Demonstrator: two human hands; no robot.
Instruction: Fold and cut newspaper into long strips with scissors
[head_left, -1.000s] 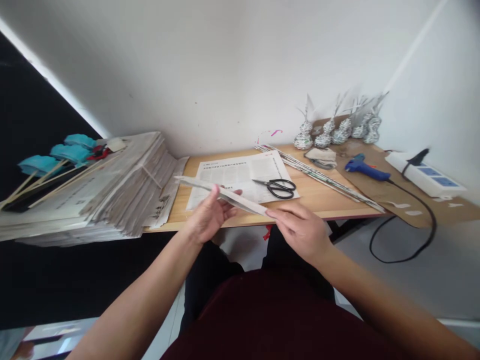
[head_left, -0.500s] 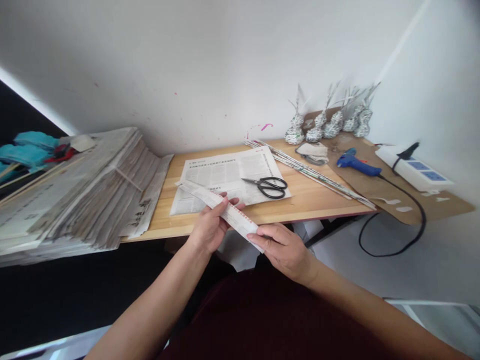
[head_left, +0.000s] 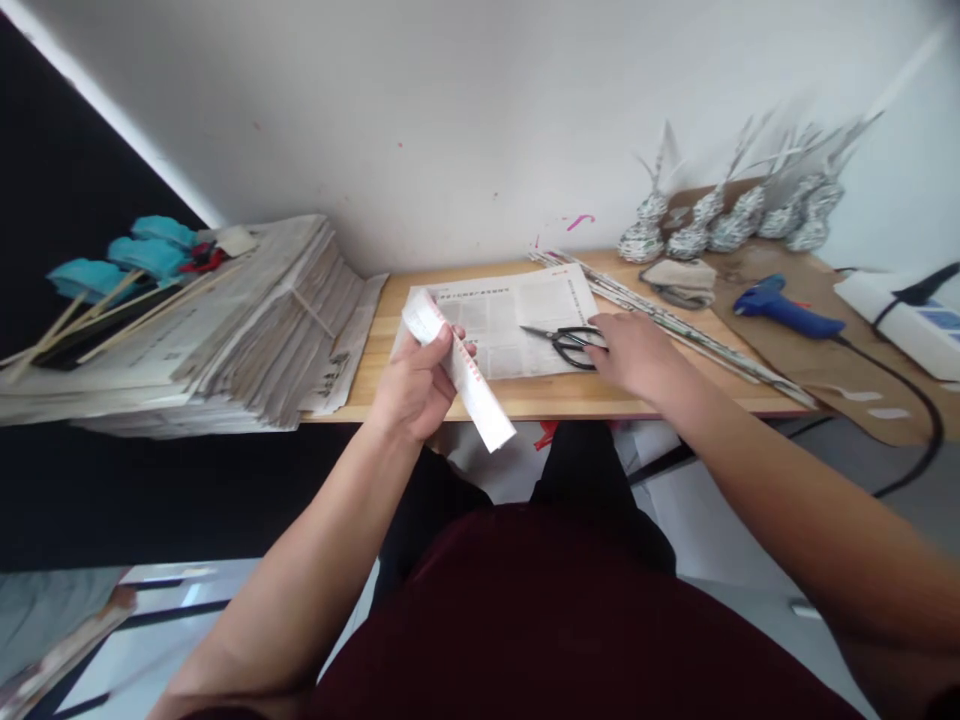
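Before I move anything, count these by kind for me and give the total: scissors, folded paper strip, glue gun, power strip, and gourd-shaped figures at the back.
Scissors: 1 pair
Folded paper strip: 1
Glue gun: 1
Power strip: 1
Gourd-shaped figures: 5
Total: 9

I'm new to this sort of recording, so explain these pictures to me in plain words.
There is no machine here: a person works bare-handed. One camera, worn on the head, takes every picture, looking forward and down.

On the wooden table lies a newspaper sheet. A tall paper stack is at the left; toward the right are thin rods, gourd-shaped pieces and a blue corded tool.

The left hand holds a folded paper strip. The right hand is at the handles of the black scissors; how firmly it grips them is hidden.
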